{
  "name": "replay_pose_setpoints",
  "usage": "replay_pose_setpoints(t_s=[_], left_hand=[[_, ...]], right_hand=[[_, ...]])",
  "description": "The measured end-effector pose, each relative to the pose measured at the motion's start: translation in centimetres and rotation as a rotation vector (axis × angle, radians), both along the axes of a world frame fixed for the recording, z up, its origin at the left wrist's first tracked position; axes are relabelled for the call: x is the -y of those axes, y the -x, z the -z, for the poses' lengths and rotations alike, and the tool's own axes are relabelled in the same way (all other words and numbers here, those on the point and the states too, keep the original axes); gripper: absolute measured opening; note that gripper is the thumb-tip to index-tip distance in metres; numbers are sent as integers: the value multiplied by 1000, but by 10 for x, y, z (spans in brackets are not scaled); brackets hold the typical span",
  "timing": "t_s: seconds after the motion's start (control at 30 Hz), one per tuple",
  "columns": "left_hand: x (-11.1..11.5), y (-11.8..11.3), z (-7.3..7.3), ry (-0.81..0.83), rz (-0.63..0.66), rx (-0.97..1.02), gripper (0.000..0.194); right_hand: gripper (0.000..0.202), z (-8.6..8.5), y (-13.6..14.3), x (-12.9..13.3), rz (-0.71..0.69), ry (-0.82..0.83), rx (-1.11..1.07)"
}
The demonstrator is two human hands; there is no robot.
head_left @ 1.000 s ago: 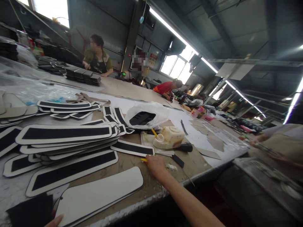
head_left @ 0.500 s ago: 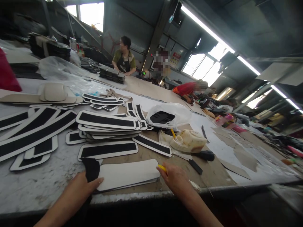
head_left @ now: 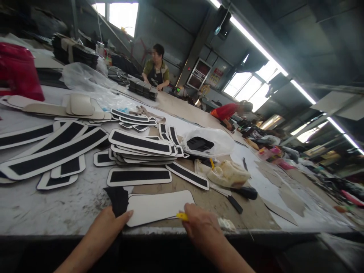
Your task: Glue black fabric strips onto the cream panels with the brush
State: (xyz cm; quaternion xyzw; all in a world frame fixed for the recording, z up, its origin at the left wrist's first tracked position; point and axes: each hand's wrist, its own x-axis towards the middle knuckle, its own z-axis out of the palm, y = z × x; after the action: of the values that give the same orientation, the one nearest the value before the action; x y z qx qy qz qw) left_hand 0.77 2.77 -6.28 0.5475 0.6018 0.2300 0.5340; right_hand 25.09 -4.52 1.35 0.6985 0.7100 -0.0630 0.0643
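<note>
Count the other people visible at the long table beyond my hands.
2: a person in an apron standing at the far end by dark stacks, and a person in a red top bent over further right. Others may be hidden in the clutter.

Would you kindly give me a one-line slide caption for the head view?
Left hand on a white panel, right hand holding a yellow tool, at a worktable strewn with black-and-white strips.

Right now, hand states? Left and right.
Left hand: open, resting on the white panel and black piece.
Right hand: closed on a yellow tool.
</note>
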Motion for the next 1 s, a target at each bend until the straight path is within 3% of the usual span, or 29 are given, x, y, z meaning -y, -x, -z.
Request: replay_pose_setpoints(t_s=[0.1, 0.2, 0.3, 0.43, 0.6, 0.77, 0.87, 1.0], left_hand=[[1, 3, -6, 37, 34, 42, 29], [2, 7, -10, 66, 49, 94, 27], [3, 9, -9, 92, 79, 166, 31], [4, 9, -5, 119, 103, 247, 35], [3, 10, -4, 147, 108, 281, 33], [3, 10, -1, 151, 117, 254, 32], [1, 10, 0, 132, 142, 234, 34], [0, 9, -3, 138, 136, 198, 34]], right_hand=[[23, -28, -5, 2, 31, -248, -379], [37, -36, 9, -4, 34, -392, -769], [43, -20, 35, -16, 165, -430, -1125], [44, 15, 63, -36, 321, -430, -1478], [40, 45, 67, -47, 447, -321, -1454], [39, 39, 52, -33, 478, -434, -1227], [37, 36, 59, -31, 449, -460, -1273], [36, 46, 67, -36, 425, -380, -1368]])
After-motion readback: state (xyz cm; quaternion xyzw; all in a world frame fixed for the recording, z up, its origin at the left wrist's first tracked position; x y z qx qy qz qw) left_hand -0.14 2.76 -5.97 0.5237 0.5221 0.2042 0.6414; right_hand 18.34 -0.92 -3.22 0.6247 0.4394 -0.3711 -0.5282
